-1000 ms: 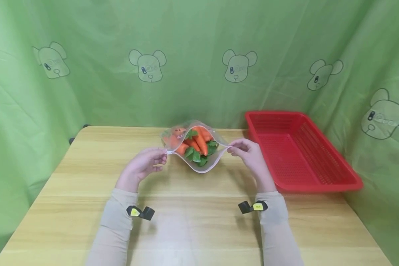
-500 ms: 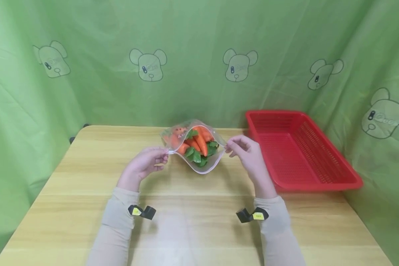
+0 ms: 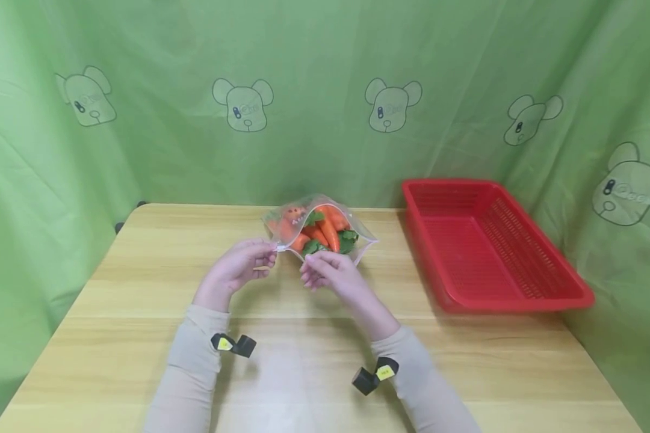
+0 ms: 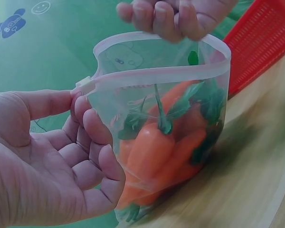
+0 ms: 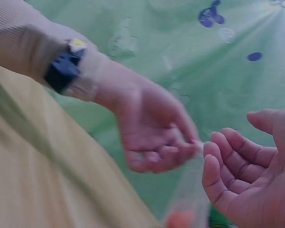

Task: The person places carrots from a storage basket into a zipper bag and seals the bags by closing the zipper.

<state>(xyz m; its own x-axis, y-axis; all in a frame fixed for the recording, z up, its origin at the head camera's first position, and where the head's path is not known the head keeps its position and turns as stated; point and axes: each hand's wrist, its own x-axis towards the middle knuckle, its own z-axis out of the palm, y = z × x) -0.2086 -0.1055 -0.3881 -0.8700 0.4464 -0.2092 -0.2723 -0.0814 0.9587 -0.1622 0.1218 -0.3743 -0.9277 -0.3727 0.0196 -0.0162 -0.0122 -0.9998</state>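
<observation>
A clear zip bag (image 4: 166, 75) with a white rim stands on the table, its mouth spread wide. Inside lie orange carrots (image 3: 329, 231) and green leaves (image 3: 348, 240). My left hand (image 3: 241, 264) pinches the white slider (image 4: 87, 85) at the bag's left corner between thumb and forefinger, other fingers loosely curled. My right hand (image 3: 336, 276) hovers at the near side of the mouth and covers part of its front rim in the head view. In the right wrist view its fingers are loosely bent, the thumb stands apart, and nothing is held.
A red plastic basket (image 3: 479, 258) with slotted walls sits on the right of the wooden table (image 3: 141, 288). Green curtain (image 3: 314, 162) with mouse-head drawings closes off the back and both sides. Each sleeve carries a black wrist camera (image 3: 376, 376).
My right hand has let go of the bag's right corner and moved left and toward me, over the front rim. My left hand keeps its pinch at the left corner.
</observation>
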